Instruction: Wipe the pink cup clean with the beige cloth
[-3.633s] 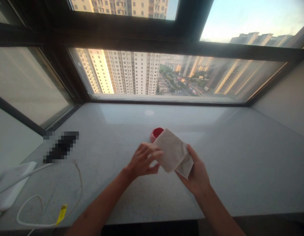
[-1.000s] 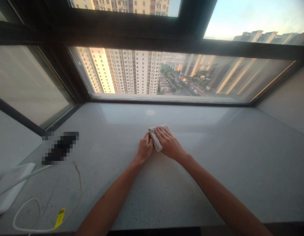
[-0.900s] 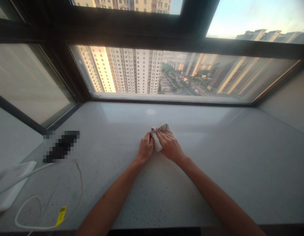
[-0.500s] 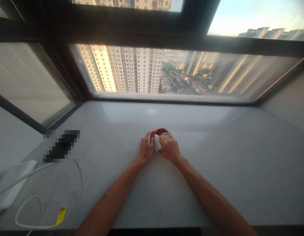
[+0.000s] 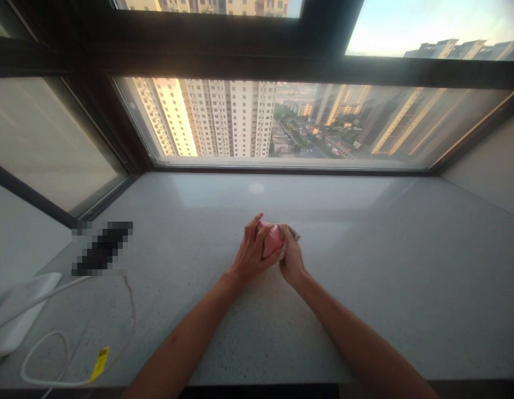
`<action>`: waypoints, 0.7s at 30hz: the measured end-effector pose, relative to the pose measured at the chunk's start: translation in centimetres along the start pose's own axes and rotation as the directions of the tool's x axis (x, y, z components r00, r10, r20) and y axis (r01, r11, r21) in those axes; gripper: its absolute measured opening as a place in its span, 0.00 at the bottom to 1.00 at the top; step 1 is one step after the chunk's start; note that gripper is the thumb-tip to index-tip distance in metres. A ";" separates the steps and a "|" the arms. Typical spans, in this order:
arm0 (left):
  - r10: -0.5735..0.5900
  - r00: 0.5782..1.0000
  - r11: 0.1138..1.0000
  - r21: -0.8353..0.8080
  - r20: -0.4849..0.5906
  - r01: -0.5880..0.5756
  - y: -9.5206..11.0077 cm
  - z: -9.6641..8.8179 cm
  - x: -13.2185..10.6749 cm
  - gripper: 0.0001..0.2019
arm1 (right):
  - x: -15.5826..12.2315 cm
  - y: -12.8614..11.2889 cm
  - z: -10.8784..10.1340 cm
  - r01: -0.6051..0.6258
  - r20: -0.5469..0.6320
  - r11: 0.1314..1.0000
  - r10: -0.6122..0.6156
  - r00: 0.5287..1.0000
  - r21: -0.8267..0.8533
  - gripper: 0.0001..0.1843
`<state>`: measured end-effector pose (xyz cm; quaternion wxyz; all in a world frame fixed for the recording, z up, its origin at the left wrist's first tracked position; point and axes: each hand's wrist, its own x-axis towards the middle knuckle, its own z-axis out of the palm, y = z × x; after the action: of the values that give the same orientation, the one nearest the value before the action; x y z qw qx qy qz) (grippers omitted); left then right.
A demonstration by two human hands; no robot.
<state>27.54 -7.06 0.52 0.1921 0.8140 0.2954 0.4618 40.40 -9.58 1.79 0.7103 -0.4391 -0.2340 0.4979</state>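
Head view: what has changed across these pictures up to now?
The pink cup, earlier standing on the speckled sill, is now held off-upright between the left hand and right hand, its outside showing. The white cloth, earlier pressed over it, now sits bunched at its right. The white cable stayed put.

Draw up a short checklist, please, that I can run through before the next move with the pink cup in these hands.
1. Left hand has its fingers curled around the pink cup: ok.
2. Right hand holds the white cloth against the cup: ok.
3. Inside of the cup is clean: cannot tell, as it is hidden.
4. White cable lies well left of the hands: ok.
5. Cup is off the stone counter: cannot tell from this view.
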 end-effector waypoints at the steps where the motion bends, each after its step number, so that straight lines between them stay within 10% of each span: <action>1: -0.077 0.997 0.994 -0.074 -0.021 0.076 0.3 0.2 -0.2 0.28 | -0.1 0.2 0.0 -0.007 -0.007 1.000 0.007 1.000 -0.013 0.27; 4: -0.240 0.967 0.945 -0.248 -0.091 0.211 0.9 0.6 -0.6 0.24 | -0.5 0.2 0.1 0.040 0.002 0.995 -0.040 0.999 -0.087 0.27; 10: 0.193 0.981 0.981 -0.021 -0.034 -0.194 0.7 -1.2 -0.1 0.27 | -1.9 -0.9 0.8 -0.049 0.017 0.996 0.048 0.999 0.069 0.25; 15: 0.002 0.993 0.973 -0.230 -0.120 -0.030 0.9 -1.1 -0.2 0.27 | -2.8 -1.3 1.0 0.009 0.007 1.000 -0.009 1.000 -0.025 0.28; 21: 0.104 0.984 0.982 -0.144 -0.145 -0.125 1.3 -1.2 -0.4 0.29 | -3.2 -1.3 1.3 -0.002 -0.003 1.000 0.002 1.000 0.024 0.28</action>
<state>26.78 -8.27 1.62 0.2062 0.7790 0.2240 0.5482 38.84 -12.12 3.92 0.7153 -0.4314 -0.2264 0.5010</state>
